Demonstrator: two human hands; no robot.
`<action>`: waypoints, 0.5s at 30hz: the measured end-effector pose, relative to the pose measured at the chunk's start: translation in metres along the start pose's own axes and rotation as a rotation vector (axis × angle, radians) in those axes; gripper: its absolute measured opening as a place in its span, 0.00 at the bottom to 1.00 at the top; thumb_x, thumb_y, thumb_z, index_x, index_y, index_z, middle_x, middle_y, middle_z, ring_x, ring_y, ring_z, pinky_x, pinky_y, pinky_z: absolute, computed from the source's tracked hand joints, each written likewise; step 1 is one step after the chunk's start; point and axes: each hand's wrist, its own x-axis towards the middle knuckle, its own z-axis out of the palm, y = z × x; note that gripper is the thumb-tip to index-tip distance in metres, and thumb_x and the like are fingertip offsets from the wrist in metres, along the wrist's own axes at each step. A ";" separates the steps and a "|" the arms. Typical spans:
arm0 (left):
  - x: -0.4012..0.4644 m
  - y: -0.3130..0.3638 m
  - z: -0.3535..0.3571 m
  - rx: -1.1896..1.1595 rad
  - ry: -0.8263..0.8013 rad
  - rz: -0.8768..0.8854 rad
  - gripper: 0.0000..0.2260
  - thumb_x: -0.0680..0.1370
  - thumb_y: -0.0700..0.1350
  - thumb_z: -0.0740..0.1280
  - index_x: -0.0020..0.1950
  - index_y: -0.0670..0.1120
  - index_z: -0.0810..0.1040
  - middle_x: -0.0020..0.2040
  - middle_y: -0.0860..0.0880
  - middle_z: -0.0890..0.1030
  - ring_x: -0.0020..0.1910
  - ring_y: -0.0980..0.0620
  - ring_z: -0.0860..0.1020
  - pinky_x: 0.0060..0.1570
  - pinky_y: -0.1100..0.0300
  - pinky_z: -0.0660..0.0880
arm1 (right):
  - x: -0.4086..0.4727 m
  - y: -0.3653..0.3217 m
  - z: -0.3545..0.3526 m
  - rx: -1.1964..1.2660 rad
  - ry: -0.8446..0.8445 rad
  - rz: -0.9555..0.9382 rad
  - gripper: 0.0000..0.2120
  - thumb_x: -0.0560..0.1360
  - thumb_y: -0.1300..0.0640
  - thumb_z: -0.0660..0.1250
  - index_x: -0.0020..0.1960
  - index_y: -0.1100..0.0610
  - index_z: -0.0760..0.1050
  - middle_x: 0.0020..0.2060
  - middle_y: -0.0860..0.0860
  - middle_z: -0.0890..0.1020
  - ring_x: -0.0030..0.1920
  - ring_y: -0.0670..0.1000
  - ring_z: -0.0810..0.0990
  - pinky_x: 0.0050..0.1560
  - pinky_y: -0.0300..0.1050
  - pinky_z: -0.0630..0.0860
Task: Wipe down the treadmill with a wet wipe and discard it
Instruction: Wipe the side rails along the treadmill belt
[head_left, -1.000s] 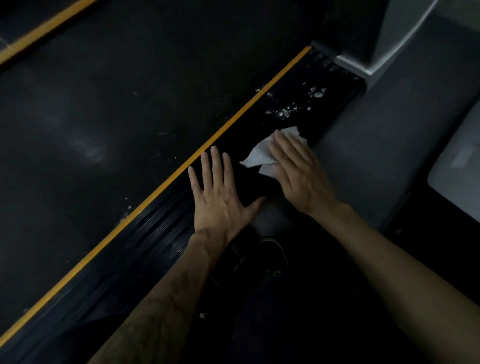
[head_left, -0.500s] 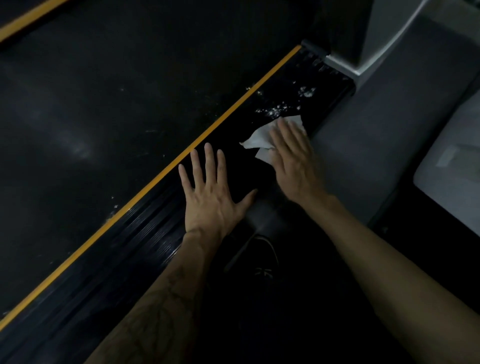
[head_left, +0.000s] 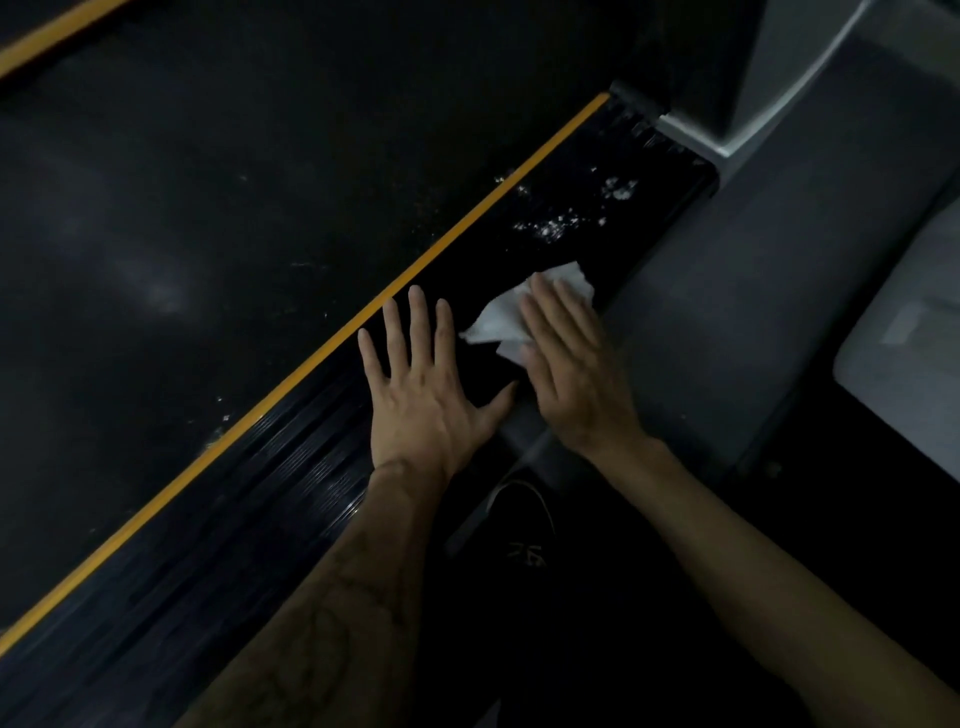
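Note:
The treadmill's black side rail (head_left: 291, 499) runs diagonally beside a yellow stripe (head_left: 467, 223) and the dark belt (head_left: 218, 218). A white wet wipe (head_left: 506, 317) lies flat on the rail. My right hand (head_left: 574, 371) presses it down with straight fingers, covering its near half. My left hand (head_left: 428, 395) rests flat on the rail just left of the wipe, fingers spread. White specks of dirt (head_left: 556, 226) dot the rail beyond the wipe.
A grey upright base (head_left: 722, 140) stands at the rail's far end. Grey floor (head_left: 753, 291) lies to the right, with a pale grey object (head_left: 909, 338) at the right edge. A dark shoe (head_left: 522, 525) shows between my arms.
My right hand slid the wipe forward along the rail and then back a little. The left hand stays planted flat on the rail.

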 end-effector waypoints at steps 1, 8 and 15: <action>0.000 0.001 0.000 -0.006 0.005 0.001 0.50 0.75 0.78 0.47 0.85 0.44 0.45 0.84 0.43 0.39 0.83 0.42 0.36 0.80 0.36 0.40 | -0.002 0.007 -0.002 -0.008 -0.005 -0.064 0.24 0.87 0.53 0.52 0.78 0.65 0.66 0.78 0.61 0.66 0.80 0.59 0.62 0.78 0.60 0.61; 0.001 0.002 -0.002 0.001 0.009 -0.002 0.50 0.75 0.78 0.47 0.85 0.44 0.45 0.84 0.41 0.40 0.83 0.41 0.36 0.79 0.36 0.40 | 0.025 0.023 -0.006 -0.022 0.052 0.143 0.25 0.88 0.51 0.50 0.78 0.65 0.64 0.79 0.61 0.64 0.81 0.60 0.58 0.80 0.60 0.59; 0.004 0.006 -0.003 0.010 0.011 0.000 0.51 0.74 0.78 0.48 0.85 0.43 0.46 0.84 0.40 0.40 0.83 0.41 0.37 0.80 0.36 0.40 | 0.011 0.021 -0.005 -0.023 0.043 -0.013 0.23 0.86 0.54 0.55 0.77 0.64 0.68 0.77 0.60 0.68 0.79 0.60 0.64 0.77 0.61 0.63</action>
